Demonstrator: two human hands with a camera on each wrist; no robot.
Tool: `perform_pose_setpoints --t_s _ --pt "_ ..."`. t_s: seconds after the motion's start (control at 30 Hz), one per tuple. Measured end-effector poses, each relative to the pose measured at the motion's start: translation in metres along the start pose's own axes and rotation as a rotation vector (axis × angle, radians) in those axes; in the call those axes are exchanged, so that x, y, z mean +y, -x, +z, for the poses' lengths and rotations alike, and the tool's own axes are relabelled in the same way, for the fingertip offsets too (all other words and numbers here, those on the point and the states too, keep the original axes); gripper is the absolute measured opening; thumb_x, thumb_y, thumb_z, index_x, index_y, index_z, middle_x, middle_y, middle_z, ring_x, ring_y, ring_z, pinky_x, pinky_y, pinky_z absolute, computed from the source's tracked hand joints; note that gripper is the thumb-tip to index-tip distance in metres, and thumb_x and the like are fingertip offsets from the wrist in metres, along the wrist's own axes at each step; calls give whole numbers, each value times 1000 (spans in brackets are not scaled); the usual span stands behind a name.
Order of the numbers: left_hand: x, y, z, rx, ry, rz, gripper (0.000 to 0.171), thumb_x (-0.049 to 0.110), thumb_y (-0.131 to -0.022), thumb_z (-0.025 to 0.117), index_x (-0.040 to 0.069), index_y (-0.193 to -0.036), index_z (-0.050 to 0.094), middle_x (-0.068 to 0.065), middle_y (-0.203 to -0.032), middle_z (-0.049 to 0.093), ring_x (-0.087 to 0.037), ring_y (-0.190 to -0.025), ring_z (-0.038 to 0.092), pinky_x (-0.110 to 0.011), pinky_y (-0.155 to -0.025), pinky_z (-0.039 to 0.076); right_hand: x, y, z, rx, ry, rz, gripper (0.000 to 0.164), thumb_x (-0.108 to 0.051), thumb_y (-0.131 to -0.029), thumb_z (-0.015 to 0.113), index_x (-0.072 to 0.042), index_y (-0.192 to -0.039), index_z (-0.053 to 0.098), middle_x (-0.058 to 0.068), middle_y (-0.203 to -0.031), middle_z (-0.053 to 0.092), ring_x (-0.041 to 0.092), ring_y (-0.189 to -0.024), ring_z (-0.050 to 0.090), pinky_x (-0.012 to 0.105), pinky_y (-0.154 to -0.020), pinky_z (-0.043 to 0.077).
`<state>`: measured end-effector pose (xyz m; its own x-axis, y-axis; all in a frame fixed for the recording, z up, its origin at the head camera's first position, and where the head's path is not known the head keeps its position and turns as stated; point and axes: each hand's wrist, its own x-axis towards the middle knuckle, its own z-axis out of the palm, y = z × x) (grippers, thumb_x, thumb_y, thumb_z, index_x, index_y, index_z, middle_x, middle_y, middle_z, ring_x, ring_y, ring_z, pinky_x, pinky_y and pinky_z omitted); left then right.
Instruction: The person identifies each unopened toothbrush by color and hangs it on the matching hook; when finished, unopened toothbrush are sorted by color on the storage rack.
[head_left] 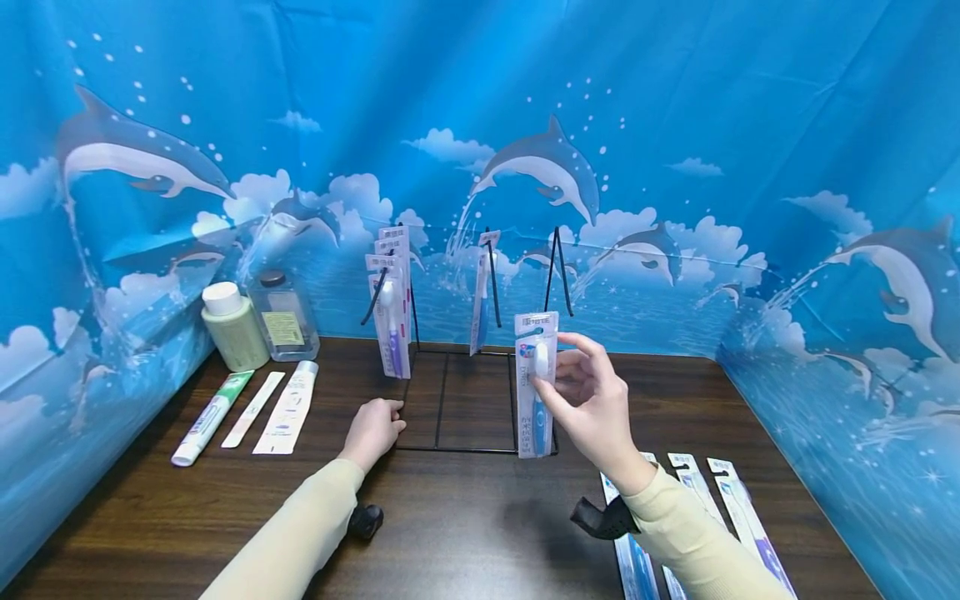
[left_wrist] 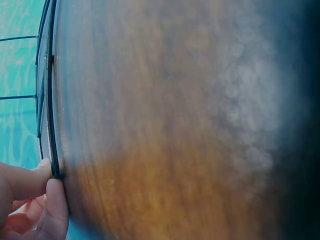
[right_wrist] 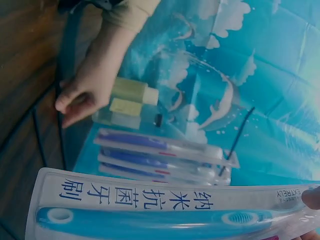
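My right hand [head_left: 596, 404] pinches a packaged blue toothbrush [head_left: 539, 429] by the edge of its blister pack, upright in front of a bare pair of prongs [head_left: 557, 267] on the black wire display rack [head_left: 457, 450]. The right wrist view shows the pack's blue handle [right_wrist: 150, 220] close up. At the rack's near left corner, my left hand [head_left: 375, 429] pinches the base wire between thumb and finger; the left wrist view shows that wire [left_wrist: 52, 115]. Several purple toothbrush packs [head_left: 392, 325] hang on the left prongs. Another blue toothbrush pack [head_left: 480, 300] hangs in the middle.
Several more toothbrush packs [head_left: 750, 521] lie at the table's right, partly under my right forearm. On the left are a green bottle [head_left: 236, 329], a clear bottle [head_left: 287, 321], a toothpaste tube [head_left: 210, 421], a white strip [head_left: 253, 408] and a white tube [head_left: 290, 408]. A dolphin-print curtain [head_left: 420, 100] surrounds the table.
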<state>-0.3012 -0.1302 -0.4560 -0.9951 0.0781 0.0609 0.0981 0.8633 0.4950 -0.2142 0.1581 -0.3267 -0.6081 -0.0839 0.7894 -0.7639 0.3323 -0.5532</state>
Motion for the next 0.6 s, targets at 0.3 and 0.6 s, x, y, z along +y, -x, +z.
perform_pose_setpoints --t_s 0.3,0.6 --pt "0 -1 0 -2 -15 2 36 7 -86 67 -4 -120 63 -9 -89 67 -27 -91 63 -43 -82 50 8 -2 20 -2 -54 59 56 7 -79 70 -5 -130 48 13 -93 66 21 -80 68 28 -71 57" --pt "2 1 -2 0 -10 0 36 6 -85 67 -4 -120 63 -11 -93 68 -29 -95 63 -44 -84 50 14 -9 34 -15 -65 84 57 3 -81 71 -6 -131 46 14 -94 66 24 -80 68 27 -73 56"
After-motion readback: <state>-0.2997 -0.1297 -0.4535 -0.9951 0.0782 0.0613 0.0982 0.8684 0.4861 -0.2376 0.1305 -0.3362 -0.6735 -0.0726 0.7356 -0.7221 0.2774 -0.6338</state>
